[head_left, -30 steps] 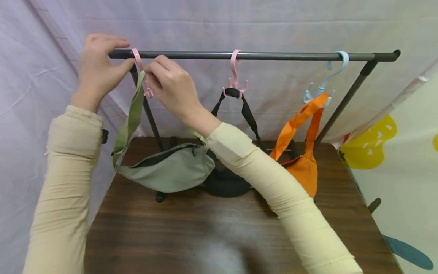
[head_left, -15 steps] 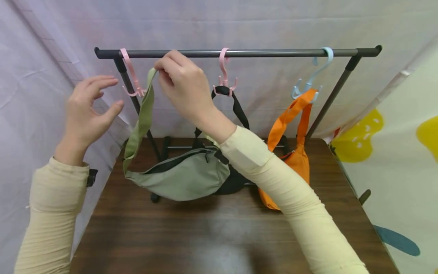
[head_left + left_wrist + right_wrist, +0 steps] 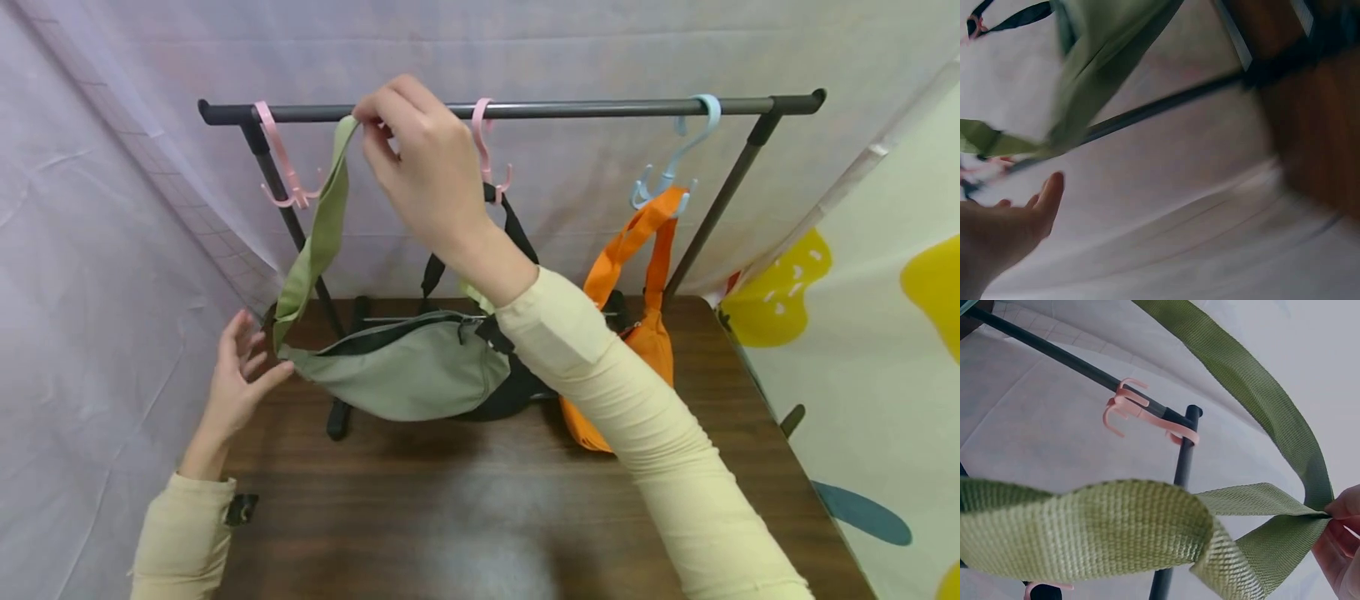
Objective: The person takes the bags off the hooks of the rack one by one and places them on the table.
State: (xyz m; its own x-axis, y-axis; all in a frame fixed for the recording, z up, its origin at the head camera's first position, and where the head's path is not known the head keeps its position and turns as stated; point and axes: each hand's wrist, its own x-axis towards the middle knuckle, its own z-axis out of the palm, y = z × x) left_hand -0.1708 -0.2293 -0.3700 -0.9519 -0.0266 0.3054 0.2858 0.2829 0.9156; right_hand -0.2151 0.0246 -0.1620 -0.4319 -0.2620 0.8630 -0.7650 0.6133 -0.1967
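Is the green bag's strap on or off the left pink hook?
Off. The right hand pinches the green strap up beside the empty left pink hook.

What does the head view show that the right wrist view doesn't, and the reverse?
Head only: the green bag hanging over the table, the left hand open beside it, and the black bag and orange bag on their hooks. Right wrist only: the strap's weave and its fold at the fingers. Both: the right hand pinching the green strap, off the empty pink hook on the rail.
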